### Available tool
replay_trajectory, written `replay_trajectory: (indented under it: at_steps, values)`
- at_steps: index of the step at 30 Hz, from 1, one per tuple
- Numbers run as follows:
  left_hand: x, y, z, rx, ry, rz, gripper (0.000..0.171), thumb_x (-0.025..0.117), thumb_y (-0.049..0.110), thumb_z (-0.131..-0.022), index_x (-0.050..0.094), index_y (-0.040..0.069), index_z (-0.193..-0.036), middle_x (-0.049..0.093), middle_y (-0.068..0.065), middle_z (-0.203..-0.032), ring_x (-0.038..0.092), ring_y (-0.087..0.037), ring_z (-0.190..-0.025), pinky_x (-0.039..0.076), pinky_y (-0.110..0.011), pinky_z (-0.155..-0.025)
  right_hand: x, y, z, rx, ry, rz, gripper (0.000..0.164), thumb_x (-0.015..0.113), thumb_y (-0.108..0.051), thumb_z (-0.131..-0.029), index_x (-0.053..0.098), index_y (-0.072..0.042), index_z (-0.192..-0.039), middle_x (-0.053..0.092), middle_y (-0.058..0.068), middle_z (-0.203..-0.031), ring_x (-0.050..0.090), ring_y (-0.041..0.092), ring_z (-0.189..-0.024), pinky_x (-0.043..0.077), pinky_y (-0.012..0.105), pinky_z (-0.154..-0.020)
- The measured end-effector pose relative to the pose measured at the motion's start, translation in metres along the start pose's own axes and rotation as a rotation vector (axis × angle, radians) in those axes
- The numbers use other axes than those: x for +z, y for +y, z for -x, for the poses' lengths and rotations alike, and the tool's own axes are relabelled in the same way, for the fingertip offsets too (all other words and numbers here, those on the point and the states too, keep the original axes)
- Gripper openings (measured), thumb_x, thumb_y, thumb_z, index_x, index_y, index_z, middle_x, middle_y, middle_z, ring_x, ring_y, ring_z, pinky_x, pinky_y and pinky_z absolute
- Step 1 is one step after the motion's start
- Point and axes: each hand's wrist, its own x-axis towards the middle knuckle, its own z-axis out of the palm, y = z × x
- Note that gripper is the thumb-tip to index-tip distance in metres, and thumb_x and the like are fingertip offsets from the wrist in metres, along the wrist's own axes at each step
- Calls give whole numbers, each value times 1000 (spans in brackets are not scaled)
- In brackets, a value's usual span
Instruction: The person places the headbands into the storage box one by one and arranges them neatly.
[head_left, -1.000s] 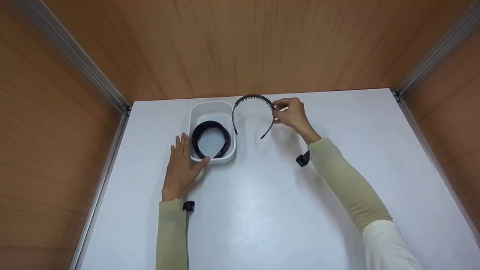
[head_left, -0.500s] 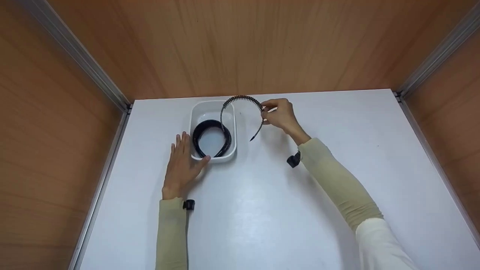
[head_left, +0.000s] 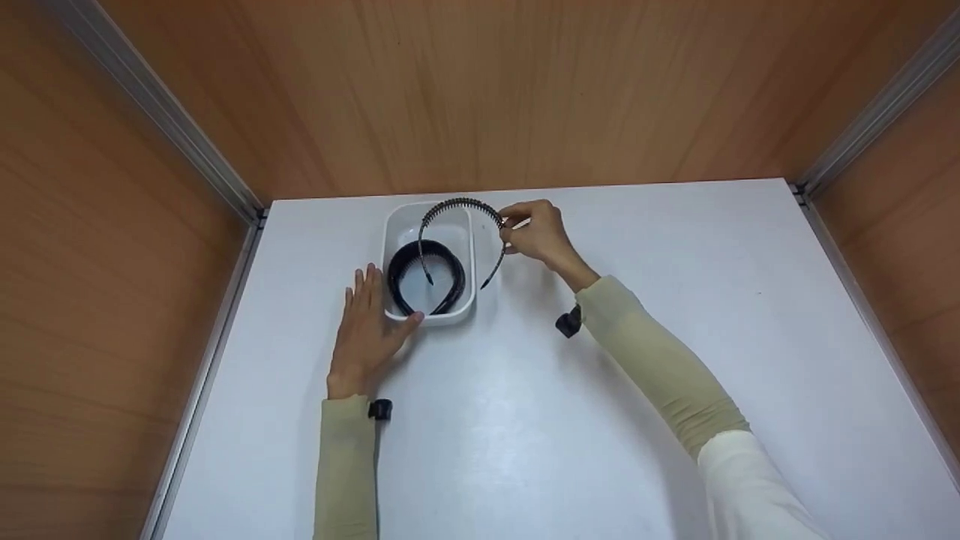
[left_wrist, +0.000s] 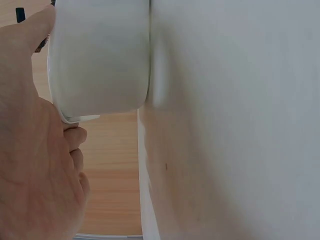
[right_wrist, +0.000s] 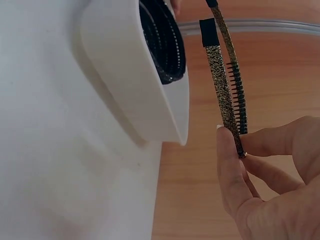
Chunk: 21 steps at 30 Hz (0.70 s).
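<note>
In the head view, my right hand (head_left: 536, 231) pinches one side of a thin toothed headband (head_left: 463, 201), its arch away from me and both tips toward me. It hangs over the right part of a white plastic tub (head_left: 472, 300). Gold glitter and black tips show on the headband (right_wrist: 218, 75) in the right wrist view. Black headbands (head_left: 401, 262) lie inside the tub near its front end. My left hand (head_left: 364, 330) rests at the tub's front left corner, fingers straight along the side and thumb at the front rim.
The tub stands on a white table (head_left: 525, 420) near its back edge. Wood-grain panels (head_left: 487, 90) with metal corner rails (head_left: 172, 127) enclose the table at the back and both sides. A small black camera (head_left: 569, 322) sits on the right wrist.
My right hand has moved left with the thin headband, bringing it from beside the tub to over it. The left hand and tub stay in place.
</note>
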Motion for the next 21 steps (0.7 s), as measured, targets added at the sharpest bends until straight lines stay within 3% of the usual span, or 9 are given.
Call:
replay_trajectory:
  at_steps: [11,21]
  values:
    - [0,-4,2,5,-5,4,115,56,79,-96,9,7,-172,4,-8,-181,-4,-26,-169,0,-44,-138,19,-8,-3,-23,-38,-28,34,67,5,-91,77,3,-124,71,13,-99,76,25,-82,68,28,-68]
    - [0,-4,0,2,-4,-10,116,57,79,-96,8,5,-172,5,-10,-181,-4,-27,-168,0,-44,-138,28,-15,-8,-16,-35,-18,35,68,5,-90,77,3,-123,71,11,-98,73,16,-76,67,26,-67]
